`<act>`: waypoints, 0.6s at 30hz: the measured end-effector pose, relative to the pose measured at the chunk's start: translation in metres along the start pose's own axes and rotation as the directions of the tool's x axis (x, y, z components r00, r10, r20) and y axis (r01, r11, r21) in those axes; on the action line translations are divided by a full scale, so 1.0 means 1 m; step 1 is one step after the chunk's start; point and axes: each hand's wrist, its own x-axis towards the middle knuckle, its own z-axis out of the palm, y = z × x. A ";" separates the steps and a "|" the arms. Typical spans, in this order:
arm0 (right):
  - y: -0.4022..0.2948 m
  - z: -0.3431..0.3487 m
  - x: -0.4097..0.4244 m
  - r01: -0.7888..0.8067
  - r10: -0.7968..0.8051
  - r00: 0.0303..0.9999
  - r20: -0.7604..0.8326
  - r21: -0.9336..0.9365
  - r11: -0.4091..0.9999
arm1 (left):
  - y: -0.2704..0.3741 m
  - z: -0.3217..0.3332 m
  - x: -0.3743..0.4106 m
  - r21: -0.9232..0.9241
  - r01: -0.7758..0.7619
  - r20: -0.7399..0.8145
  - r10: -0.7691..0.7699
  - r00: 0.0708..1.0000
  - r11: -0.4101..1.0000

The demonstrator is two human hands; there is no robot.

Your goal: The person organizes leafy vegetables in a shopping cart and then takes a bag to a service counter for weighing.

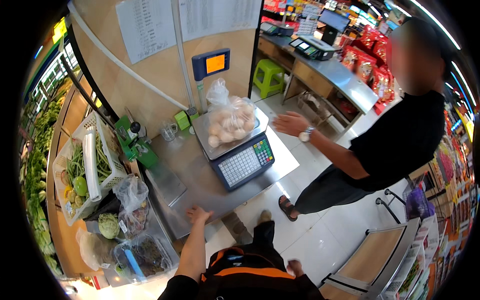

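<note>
My left hand (pixel 198 215) rests on the front edge of the stainless steel counter (pixel 183 150), fingers spread, holding nothing. My right hand (pixel 295 267) hangs low beside my waist; its fingers look curled, but whether it holds anything cannot be made out. On the counter stands a label scale (pixel 244 165) with a keypad and a lit display (pixel 215 63) on a post. A knotted clear plastic bag of round, pale brown produce (pixel 230 123) lies on its weighing plate. A green bag-sealing device (pixel 137 144) stands left of the scale, near a glass mug (pixel 168 131).
A person (pixel 397 138) in black stands at the right, one hand held out near the scale. At the left are a white crate (pixel 116 165) of vegetables, a bagged item (pixel 131 206) and a clear plastic container (pixel 142 258). A green stool (pixel 269 77) stands behind.
</note>
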 end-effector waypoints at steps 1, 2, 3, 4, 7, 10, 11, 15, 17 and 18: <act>-0.010 -0.025 0.051 -0.146 0.122 0.985 0.123 0.212 0.966 | 0.008 0.000 0.007 0.053 0.038 -0.023 -0.037 0.999 0.998; -0.038 -0.060 0.091 -0.207 0.197 0.978 0.066 0.406 0.890 | 0.009 0.002 0.017 0.106 0.098 -0.049 -0.093 0.994 0.990; -0.049 -0.096 0.134 0.046 -0.044 0.999 -0.029 0.069 0.997 | 0.010 0.014 0.020 0.167 0.143 -0.044 -0.137 0.990 0.976; -0.069 -0.132 0.170 -0.051 0.087 0.994 -0.062 0.442 0.895 | 0.010 0.024 0.021 0.155 0.176 -0.061 -0.169 0.984 0.972; -0.130 -0.230 0.270 0.337 -0.154 0.924 -0.350 0.553 0.763 | 0.023 0.028 0.031 0.141 0.261 -0.084 -0.252 0.964 0.955; -0.181 -0.301 0.347 0.405 -0.227 0.910 -0.347 0.625 0.667 | 0.028 0.021 0.040 0.244 0.338 -0.033 -0.340 0.940 0.909; -0.213 -0.336 0.350 0.408 -0.263 0.911 -0.319 0.595 0.692 | 0.024 0.018 0.039 0.265 0.370 -0.033 -0.376 0.926 0.890; -0.253 -0.384 0.384 0.387 -0.270 0.921 -0.283 0.562 0.731 | 0.046 0.013 0.031 0.302 0.348 -0.054 -0.349 0.936 0.888; -0.261 -0.385 0.403 0.355 -0.279 0.935 -0.218 0.561 0.748 | 0.039 0.022 0.044 0.348 0.338 -0.072 -0.335 0.940 0.874; -0.270 -0.381 0.403 0.377 -0.300 0.926 -0.228 0.541 0.752 | 0.033 0.025 0.048 0.368 0.344 -0.086 -0.336 0.938 0.864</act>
